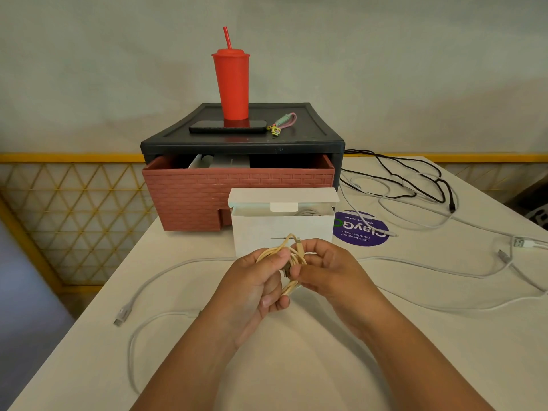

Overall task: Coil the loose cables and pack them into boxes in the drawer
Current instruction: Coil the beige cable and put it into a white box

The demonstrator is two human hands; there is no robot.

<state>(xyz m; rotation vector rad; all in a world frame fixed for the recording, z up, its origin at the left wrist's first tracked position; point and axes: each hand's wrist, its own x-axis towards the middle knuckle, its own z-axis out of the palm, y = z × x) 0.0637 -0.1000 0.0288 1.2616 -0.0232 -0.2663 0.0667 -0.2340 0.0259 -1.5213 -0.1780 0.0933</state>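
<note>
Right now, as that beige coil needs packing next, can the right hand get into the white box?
Probably yes. The white box stands just behind the right hand, flap raised, top open, nothing between them. Both it and the left hand hold the beige coil, though.

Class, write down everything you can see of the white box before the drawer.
The white box looks like thin, plain cardboard. It stands upright on the table, just before the red drawer, beside a purple sticker. Its lid flap is open, tipped back, with a tuck tab. Something pale shows inside. A thin dark line marks its front. The left hand and right hand, holding a beige cable, hide part of its lower front.
</note>
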